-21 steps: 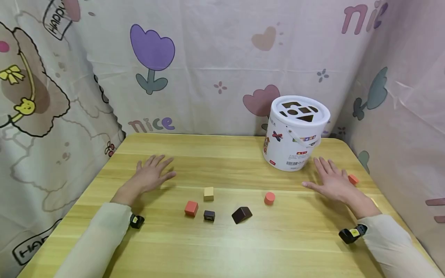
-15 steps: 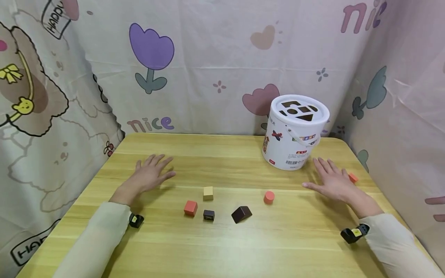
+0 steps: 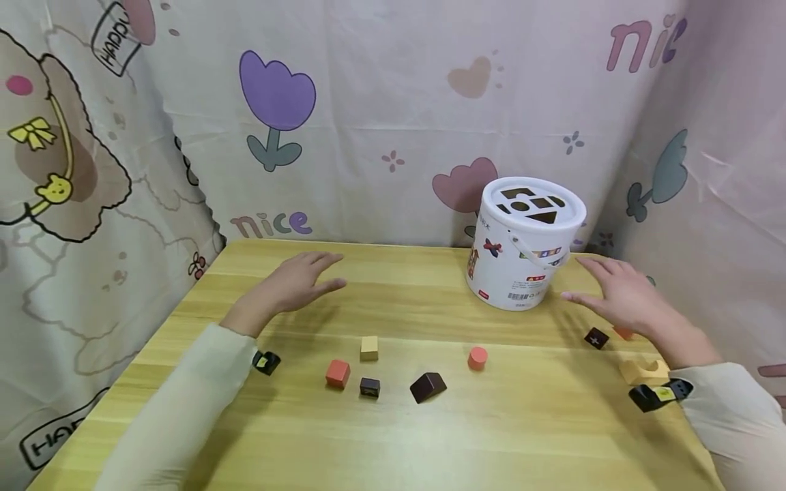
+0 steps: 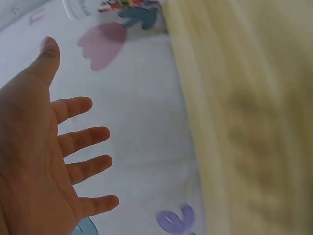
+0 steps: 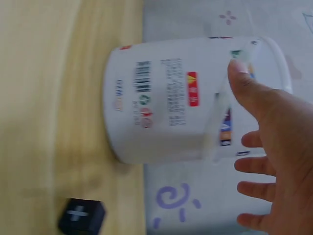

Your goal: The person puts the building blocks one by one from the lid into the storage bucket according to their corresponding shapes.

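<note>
My left hand (image 3: 295, 285) hovers over the left part of the table, its fingers spread and holding nothing; in the left wrist view its palm (image 4: 34, 156) shows bare. Nearest to it are a yellow cube (image 3: 369, 348) and a red cube (image 3: 338, 374). Just right of the white lidded bucket (image 3: 522, 262), my right hand (image 3: 629, 296) is raised with thumb and fingers apart, nothing in it. The bucket's lid (image 3: 555, 198) has shaped holes. Below that hand lie a black block with a plus sign (image 3: 596, 338), a partly hidden orange block (image 3: 623, 333) and a yellow arch block (image 3: 641, 372).
Midway across the wooden table (image 3: 295, 436) are a small black block (image 3: 370, 388), a dark brown wedge-shaped block (image 3: 428, 387) and a red cylinder (image 3: 477, 358). A patterned cloth (image 3: 381, 82) hangs behind the table and along both sides.
Both hands have risen from lower over the table. The left has shifted right and away from me, the right farther right, uncovering the black plus block and the yellow arch block.
</note>
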`<state>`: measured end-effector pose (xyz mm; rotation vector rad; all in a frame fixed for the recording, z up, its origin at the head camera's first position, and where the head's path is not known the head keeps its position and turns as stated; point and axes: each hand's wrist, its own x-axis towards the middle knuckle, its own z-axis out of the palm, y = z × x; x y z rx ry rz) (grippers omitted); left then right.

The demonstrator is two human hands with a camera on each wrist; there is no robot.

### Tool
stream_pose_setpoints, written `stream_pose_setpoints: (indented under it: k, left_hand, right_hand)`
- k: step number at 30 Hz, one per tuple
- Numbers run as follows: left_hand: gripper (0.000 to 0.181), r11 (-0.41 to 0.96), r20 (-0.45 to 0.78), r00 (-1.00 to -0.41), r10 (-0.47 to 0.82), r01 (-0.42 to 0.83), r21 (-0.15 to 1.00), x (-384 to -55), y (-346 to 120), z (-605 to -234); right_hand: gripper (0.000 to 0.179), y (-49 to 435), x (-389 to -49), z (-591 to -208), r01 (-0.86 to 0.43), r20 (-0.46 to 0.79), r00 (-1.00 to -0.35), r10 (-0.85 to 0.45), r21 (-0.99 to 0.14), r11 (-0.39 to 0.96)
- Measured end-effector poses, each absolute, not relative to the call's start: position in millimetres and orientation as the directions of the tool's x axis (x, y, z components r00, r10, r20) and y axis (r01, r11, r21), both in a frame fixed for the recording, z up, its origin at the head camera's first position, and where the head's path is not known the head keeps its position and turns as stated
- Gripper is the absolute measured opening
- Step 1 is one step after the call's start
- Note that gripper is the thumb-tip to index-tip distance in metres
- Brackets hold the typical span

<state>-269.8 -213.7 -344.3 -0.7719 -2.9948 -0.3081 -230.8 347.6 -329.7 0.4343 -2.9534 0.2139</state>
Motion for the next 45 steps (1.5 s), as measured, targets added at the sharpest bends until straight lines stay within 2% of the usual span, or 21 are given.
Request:
stream_pose_setpoints:
  k: [6, 11, 15, 19, 30, 39, 45]
  left_hand:
    - [0.079, 0.824, 0.094, -0.852, 0.515, 0.522, 0.220, -285.6, -170.5, -320.7]
    - [0.075, 0.791, 0.112, -0.833, 0.541, 0.550, 0.270, -303.1, -136.1, -302.4]
    - [0.072, 0.767, 0.142, -0.816, 0.561, 0.576, 0.282, -318.2, -108.7, -289.7]
    - [0.077, 0.756, 0.171, -0.808, 0.564, 0.588, 0.289, -331.4, -82.5, -282.7]
    - [0.084, 0.783, 0.129, -0.847, 0.515, 0.527, 0.331, -356.9, -10.0, -263.0]
    - [0.074, 0.779, 0.140, -0.842, 0.521, 0.536, 0.325, -370.7, 39.7, -253.6]
    - [0.076, 0.794, 0.129, -0.853, 0.505, 0.518, 0.318, -377.9, 55.9, -253.4]
  right_hand:
    - [0.081, 353.0, -237.5, -310.8, -0.333, 0.286, -0.917, -0.277, -0.172, 0.927]
    - [0.079, 350.4, -247.8, -296.4, -0.345, 0.329, -0.907, -0.261, -0.229, 0.910]
    - [0.081, 345.9, -258.3, -287.3, -0.340, 0.315, -0.915, -0.252, -0.266, 0.902]
    - [0.082, 343.0, -269.3, -283.5, -0.338, 0.291, -0.923, -0.251, -0.306, 0.890]
    - [0.076, 348.8, -289.7, -278.6, -0.280, 0.243, -0.952, -0.185, -0.453, 0.846]
    - [0.078, 356.4, -300.7, -268.2, -0.250, 0.192, -0.964, -0.182, -0.433, 0.866]
    - [0.081, 355.0, -309.9, -264.5, -0.237, 0.143, -0.970, -0.194, -0.418, 0.877]
